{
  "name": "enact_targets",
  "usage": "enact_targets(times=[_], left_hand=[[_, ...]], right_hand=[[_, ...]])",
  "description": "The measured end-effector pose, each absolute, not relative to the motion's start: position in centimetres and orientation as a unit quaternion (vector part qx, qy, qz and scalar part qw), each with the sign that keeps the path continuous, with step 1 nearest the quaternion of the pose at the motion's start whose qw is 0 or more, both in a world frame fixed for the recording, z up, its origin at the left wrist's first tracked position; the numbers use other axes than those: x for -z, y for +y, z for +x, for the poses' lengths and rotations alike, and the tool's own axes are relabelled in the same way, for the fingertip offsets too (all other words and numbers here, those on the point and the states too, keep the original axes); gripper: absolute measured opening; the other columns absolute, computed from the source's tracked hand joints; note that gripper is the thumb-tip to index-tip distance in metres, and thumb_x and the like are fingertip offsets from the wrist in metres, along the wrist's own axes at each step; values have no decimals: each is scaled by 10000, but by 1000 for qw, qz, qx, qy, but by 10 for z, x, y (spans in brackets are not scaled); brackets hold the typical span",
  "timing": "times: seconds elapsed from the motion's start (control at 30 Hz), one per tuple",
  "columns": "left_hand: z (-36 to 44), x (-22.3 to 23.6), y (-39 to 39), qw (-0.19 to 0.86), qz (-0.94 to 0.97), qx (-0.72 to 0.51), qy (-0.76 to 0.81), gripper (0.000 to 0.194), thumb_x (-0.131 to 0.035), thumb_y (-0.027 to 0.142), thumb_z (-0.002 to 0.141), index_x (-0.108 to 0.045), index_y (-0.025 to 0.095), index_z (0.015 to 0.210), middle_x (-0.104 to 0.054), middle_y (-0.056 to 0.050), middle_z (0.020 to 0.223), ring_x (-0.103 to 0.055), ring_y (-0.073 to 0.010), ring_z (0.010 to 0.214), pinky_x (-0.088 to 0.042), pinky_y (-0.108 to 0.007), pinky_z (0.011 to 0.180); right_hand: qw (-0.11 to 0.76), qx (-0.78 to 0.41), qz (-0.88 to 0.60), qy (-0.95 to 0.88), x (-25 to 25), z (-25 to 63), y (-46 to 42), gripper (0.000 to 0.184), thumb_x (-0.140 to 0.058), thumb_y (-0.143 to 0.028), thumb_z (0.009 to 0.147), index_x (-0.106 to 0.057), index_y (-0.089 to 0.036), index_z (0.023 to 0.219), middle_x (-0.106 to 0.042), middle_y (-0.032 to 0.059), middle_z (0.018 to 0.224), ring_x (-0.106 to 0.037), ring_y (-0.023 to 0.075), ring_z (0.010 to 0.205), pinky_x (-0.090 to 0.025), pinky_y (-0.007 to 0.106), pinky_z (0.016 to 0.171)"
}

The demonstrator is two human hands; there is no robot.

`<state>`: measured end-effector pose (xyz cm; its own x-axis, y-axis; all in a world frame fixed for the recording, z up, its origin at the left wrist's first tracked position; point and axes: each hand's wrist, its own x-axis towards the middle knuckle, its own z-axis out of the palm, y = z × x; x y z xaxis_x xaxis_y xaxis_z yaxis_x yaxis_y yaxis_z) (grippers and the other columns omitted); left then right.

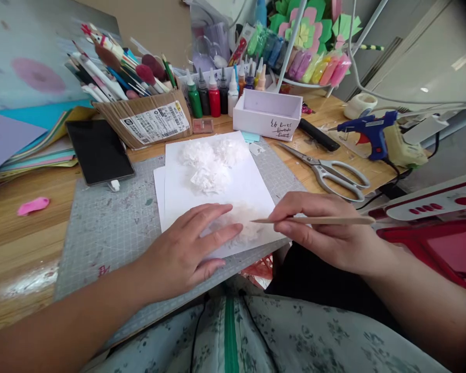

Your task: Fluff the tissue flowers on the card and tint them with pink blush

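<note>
The left hand point(190, 244) is spread, palm down, at a white tuft point(250, 234); a stick point(319, 220) is pinched in the right hand point(332, 244).

1. Stick point(334, 220): bare wood, smooth, matt.
2. White tufts point(212, 176): tissue-like paper, crumpled, rough.
3. White sheet point(252, 181): paper, smooth, matt.
4. Grey mat point(112, 228): matt, plastic-looking, stained and scuffed.
5. Tabletop point(23, 238): wood-grained, smooth, glossy where light strikes.
6. Scissors point(321, 167): grey metal, smooth, low sheen.
7. Glue gun point(376, 135): blue moulded plastic, smooth.
8. Brush box point(114, 122): brown corrugated cardboard, matt, with a printed paper label point(155, 123).
9. Phone point(99, 150): dark, smooth face.
</note>
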<state>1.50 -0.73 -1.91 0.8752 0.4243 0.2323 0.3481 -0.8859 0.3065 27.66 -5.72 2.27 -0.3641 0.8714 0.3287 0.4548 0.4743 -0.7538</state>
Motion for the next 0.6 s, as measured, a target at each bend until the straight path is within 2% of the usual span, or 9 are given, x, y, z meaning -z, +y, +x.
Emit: enact_targets(times=[0.07,0.2,0.3,0.4,0.53,0.6], left_hand=[[15,20,-6,113,967,-131,187,440,-573,256,880,-495,215,1311,-384,-122,1440,-368,-298,1309,-385,-471,1060],[16,18,-5,115,964,-149,187,304,-549,195,890,-561,164,1192,-475,-127,1371,-418,-258,1283,-402,-411,1060],[21,17,-6,84,969,-151,174,434,-572,247,887,-477,140,1297,-414,-145,1447,-346,-292,1352,-359,-455,1095],[23,18,-8,42,984,-97,147,591,-574,359,888,-380,136,1399,-391,-120,1483,-290,-301,1391,-276,-491,1138],[20,16,-9,41,977,-146,150,443,-576,279,890,-494,108,1290,-558,-128,1337,-435,-240,1306,-308,-427,1135],[23,13,-10,47,972,-171,154,437,-589,265,879,-502,87,1269,-526,-170,1355,-424,-264,1314,-349,-431,1108]], right_hand=[[344,-279,-400,-802,-18,278,-57,120,-568,-145,877,-660,-148,953,-679,49,818,-615,118,749,-483,232,669],[314,-261,-371,-834,-13,281,-57,176,-559,-121,875,-670,-130,1011,-693,88,883,-620,143,805,-494,254,689],[379,-233,-403,-800,-16,289,-55,170,-571,-106,862,-676,-137,992,-699,74,854,-640,138,789,-505,245,690],[425,-191,-459,-756,-20,299,-50,158,-598,-117,849,-692,-182,958,-708,35,840,-649,125,775,-505,227,682],[455,-176,-491,-722,-22,307,-45,151,-627,-156,843,-712,-228,943,-710,-1,850,-644,111,765,-504,217,674],[471,-180,-503,-702,-21,309,-43,134,-632,-181,845,-717,-237,933,-706,-7,852,-643,109,754,-507,222,676]])
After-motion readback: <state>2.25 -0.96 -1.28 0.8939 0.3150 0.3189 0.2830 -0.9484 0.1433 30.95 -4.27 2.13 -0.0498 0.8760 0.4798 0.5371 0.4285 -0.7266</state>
